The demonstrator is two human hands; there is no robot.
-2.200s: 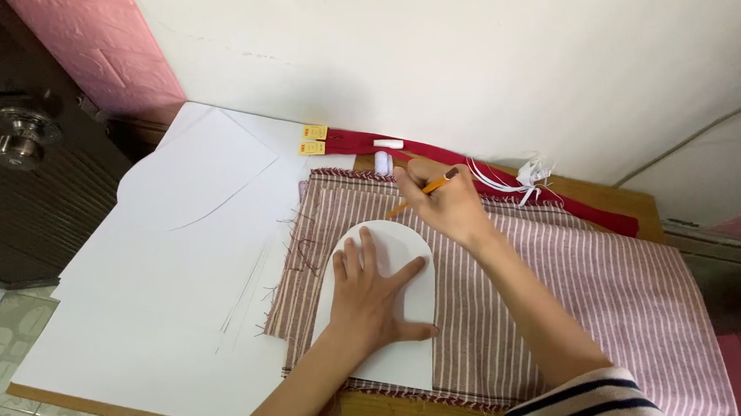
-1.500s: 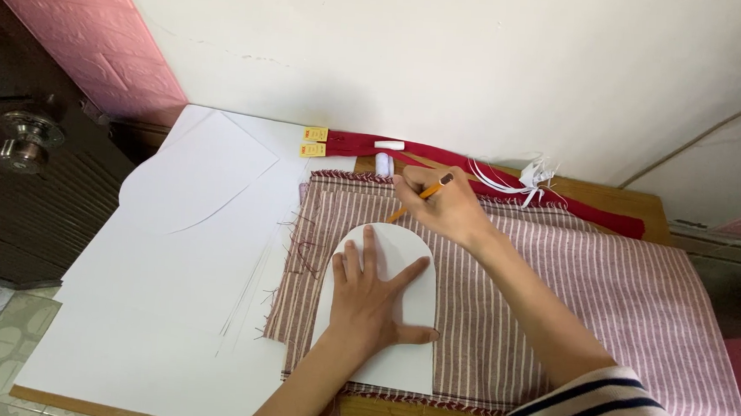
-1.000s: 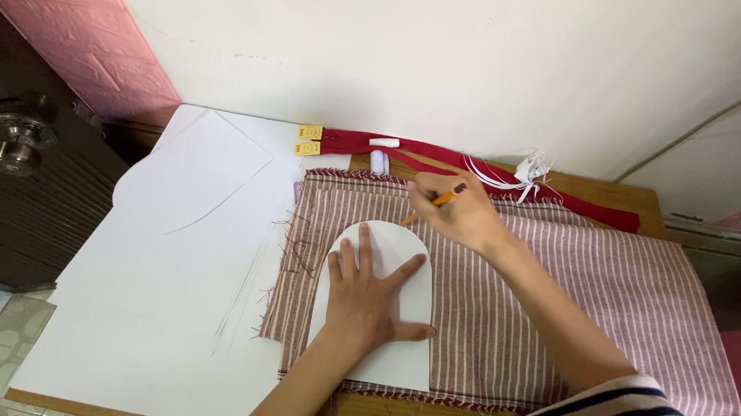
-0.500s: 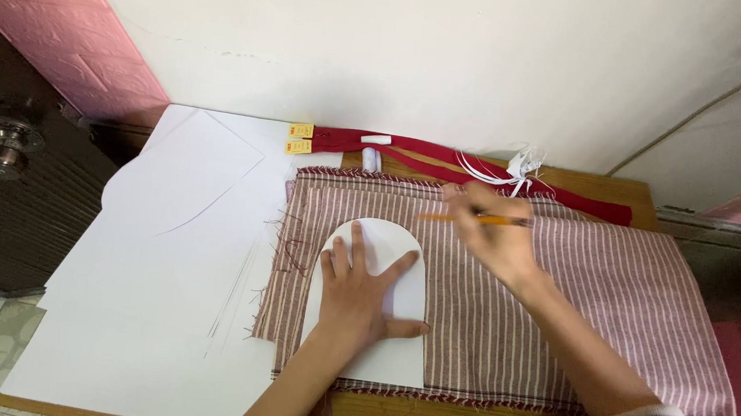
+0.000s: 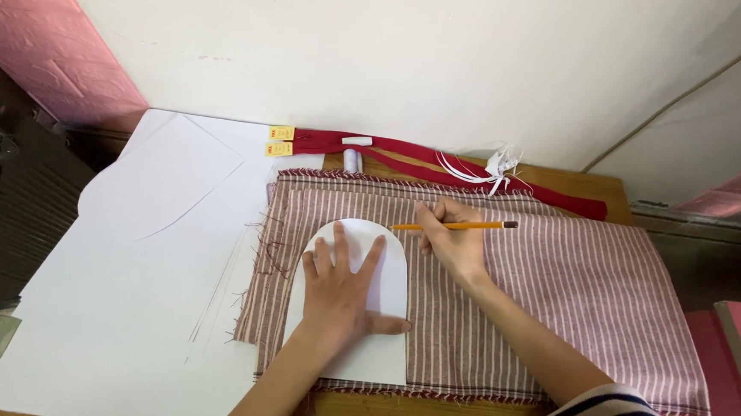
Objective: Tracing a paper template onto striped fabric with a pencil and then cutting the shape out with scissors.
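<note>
A white arch-shaped paper template [image 5: 388, 278] is laid on a pink-and-white striped cloth [image 5: 588, 290], which is spread over the wooden bench [image 5: 595, 186]. The template is pinned directly under the left hand [image 5: 341, 294]: this grip is opened flat, fingers spread, palm pressed on the paper, nothing being clasped. The template's rounded top shows just beyond the fingertips, and its straight lower edge lies below the palm, toward the wrist.

A yellow pencil [image 5: 455, 227] is held in the right hand [image 5: 453, 239], whose grip is closed around the middle of the shaft. The pencil is laid nearly level, its tip pointing left toward the upper right curve of the template and its dark end pointing right. The right hand rests on the cloth just to the right of the template, near the left hand but apart from it.

Beyond both hands, a red strap [image 5: 408, 150] with yellow tags is laid along the wall. Left of the left hand, a large white paper sheet [image 5: 126, 287] is spread out.

Compared with half a second ago, the pencil has been shifted leftward and lower, closer to the template's curve; the left hand is kept flat in the same place.
</note>
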